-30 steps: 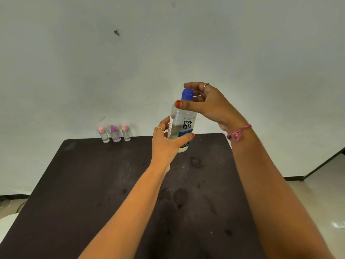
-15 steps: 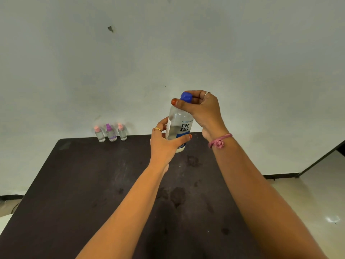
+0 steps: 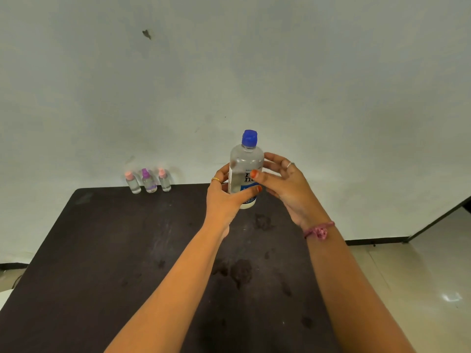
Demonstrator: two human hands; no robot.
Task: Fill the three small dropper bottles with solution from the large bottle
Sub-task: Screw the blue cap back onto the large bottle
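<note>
A large clear plastic bottle (image 3: 246, 171) with a smooth blue plastic cap (image 3: 249, 137) is showing a glossy paper-like label. Three small clear plastic dropper bottles (image 3: 148, 180) at the far left are wearing matt pink and purple caps. The dark matt table top (image 3: 107, 250) is looking scuffed and stained. The pale floor (image 3: 430, 271) at the right is shining glossily.

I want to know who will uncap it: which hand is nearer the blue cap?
Right. The right hand is beside the large bottle, fingers loosely open just below the blue cap. The left hand grips the bottle lower, around the label.
</note>
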